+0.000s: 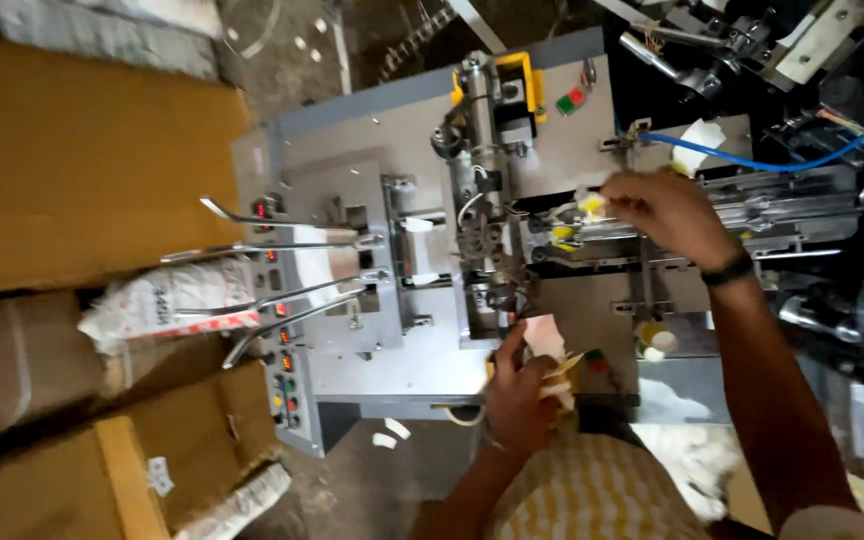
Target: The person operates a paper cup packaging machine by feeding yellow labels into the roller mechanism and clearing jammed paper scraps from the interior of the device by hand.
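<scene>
I look down on a grey packing machine (372,160) with metal rails and a control strip of small lights. My left hand (518,392) is closed around a bundle of small white and yellow sachets (552,352) at the machine's near edge. My right hand (668,212) reaches over the machine's right part and pinches a small white and yellow sachet (590,206) beside a metal track. More sachets (562,236) lie on that track just left of the hand.
Brown cardboard boxes (72,170) stack up on the left, with a white printed sack (167,300) wedged between them and the machine. A blue hose (752,160) runs across the upper right. White sachets (687,450) pile below on the right.
</scene>
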